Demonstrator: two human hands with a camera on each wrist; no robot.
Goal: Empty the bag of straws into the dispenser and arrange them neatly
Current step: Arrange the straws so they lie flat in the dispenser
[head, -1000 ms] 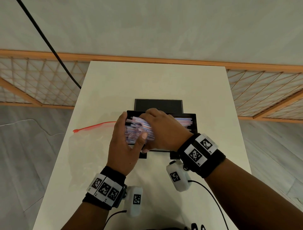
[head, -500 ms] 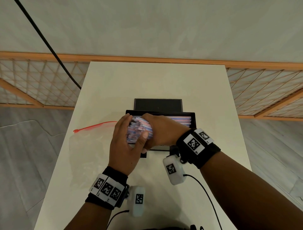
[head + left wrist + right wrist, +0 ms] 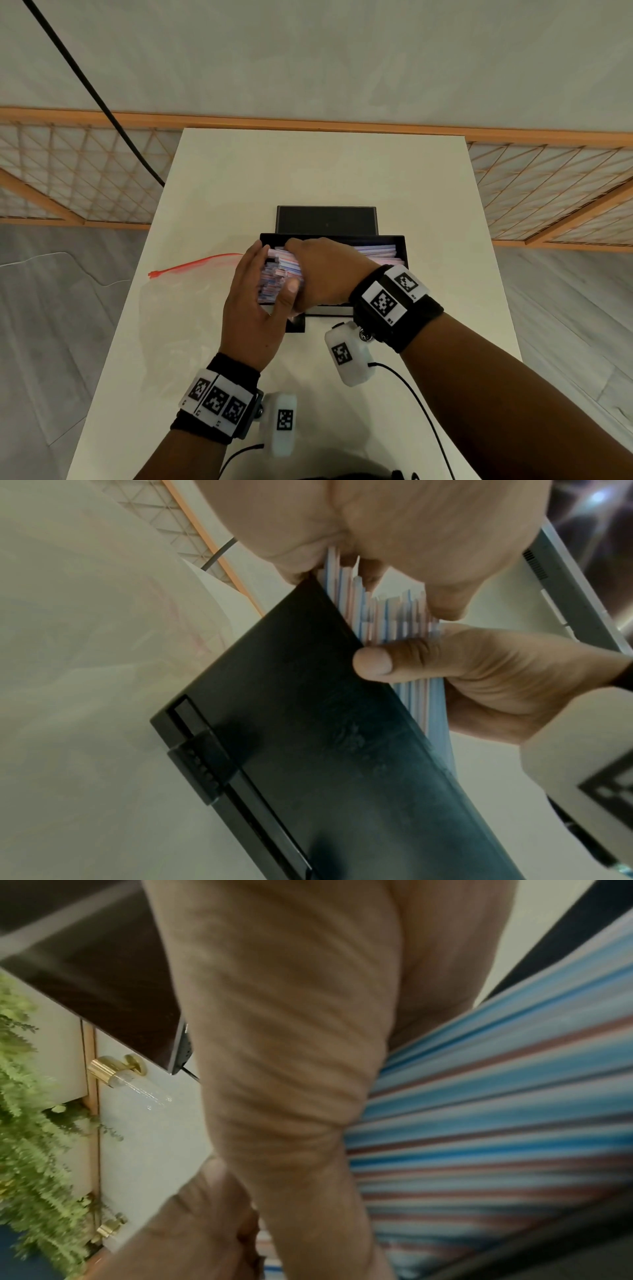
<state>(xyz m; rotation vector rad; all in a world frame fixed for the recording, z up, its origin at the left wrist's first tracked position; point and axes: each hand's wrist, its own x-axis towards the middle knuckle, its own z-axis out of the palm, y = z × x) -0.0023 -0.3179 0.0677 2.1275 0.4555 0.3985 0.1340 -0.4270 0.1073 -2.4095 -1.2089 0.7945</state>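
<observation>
The black dispenser box (image 3: 400,244) stands mid-table with its lid (image 3: 326,220) tipped back. A bundle of blue, pink and white straws (image 3: 278,277) lies in the box's left half, its left ends sticking out unevenly. My right hand (image 3: 325,274) grips the bundle from above, thumb underneath (image 3: 377,664). My left hand (image 3: 255,294) presses its palm and straight fingers against the straw ends (image 3: 387,620), thumb alongside. More straws (image 3: 375,251) lie flat at the box's right end. The right wrist view shows my palm on the striped straws (image 3: 496,1123).
The clear zip bag (image 3: 178,305) with a red seal lies flat on the white table (image 3: 325,164), left of the box. A black cable (image 3: 102,102) hangs at the table's far left corner. A wooden lattice screen (image 3: 68,178) runs behind, with grey floor on both sides.
Both hands have sunk a little with the bundle into the box, and my right wrist has shifted left. The grip looks the same.
</observation>
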